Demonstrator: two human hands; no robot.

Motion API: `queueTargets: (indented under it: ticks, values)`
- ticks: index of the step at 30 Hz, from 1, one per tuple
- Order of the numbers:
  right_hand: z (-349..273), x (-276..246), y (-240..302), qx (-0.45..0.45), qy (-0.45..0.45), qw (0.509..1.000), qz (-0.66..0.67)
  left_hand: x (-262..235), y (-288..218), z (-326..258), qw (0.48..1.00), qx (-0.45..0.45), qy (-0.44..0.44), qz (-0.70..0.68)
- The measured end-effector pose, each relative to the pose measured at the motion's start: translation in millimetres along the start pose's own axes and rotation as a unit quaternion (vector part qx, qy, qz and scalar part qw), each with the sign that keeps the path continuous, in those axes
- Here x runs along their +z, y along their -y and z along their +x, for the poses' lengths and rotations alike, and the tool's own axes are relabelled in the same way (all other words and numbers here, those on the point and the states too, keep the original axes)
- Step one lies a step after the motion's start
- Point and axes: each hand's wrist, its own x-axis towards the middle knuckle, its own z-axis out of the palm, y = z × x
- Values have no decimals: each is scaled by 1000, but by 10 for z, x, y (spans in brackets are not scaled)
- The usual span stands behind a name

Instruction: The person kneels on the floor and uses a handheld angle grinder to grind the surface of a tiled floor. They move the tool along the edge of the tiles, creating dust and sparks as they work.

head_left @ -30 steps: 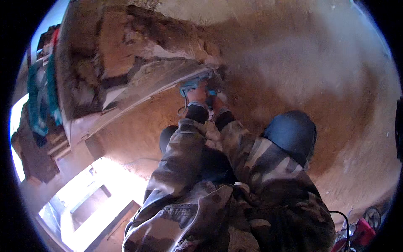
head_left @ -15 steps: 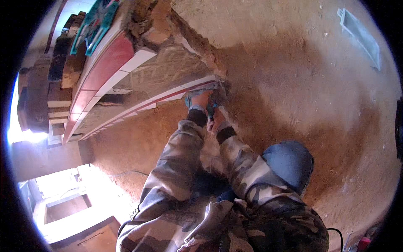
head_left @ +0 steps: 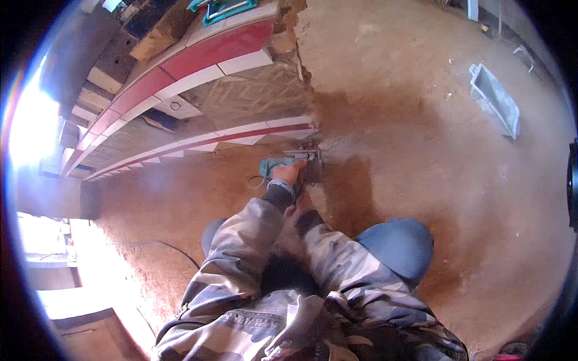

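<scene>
Two hands stay close: my left hand (head_left: 288,174) is closed around the teal power tool (head_left: 268,166), my right hand's (head_left: 303,201) grip I cannot tell. Tool now stands farther from the tiled edge (head_left: 265,132), seemingly clear of it.

teal power tool (head_left: 271,166): body partly covered by the left hand (head_left: 287,173); working end blurred, exact kind unclear. right hand (head_left: 302,203): partly hidden behind the left cuff (head_left: 279,196); finger positions not readable. left knee (head_left: 213,232): mostly behind the left sleeve (head_left: 244,231), which also hides one end of the black cable (head_left: 165,243). camouflage jacket (head_left: 241,337): cut by lower edge. teal object (head_left: 230,13): cut by top edge. yellow object (head_left: 485,27), upper right: too small to identify. far left: detail lost in glare.
</scene>
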Motion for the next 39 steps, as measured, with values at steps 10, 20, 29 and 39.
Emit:
queueTargets:
  ticks: [10, 20, 29, 39]
  values:
    - [-525, 515, 91, -105, 66, 991, -55, -424, -963, -907, 975, 126, -3, -182]
    - [-805, 1180, 134, -201, 128, 965, -114, -884, -1694, -1209, 950, 189, 3, -247]
    - [-552, 1345, 303, -167, 181, 969, -37, -833, -1765, -963, 948, 192, 8, -254]
    - [-189, 1281, 271, -190, 139, 971, -42, -845, -1806, -924, 955, 165, 0, -247]
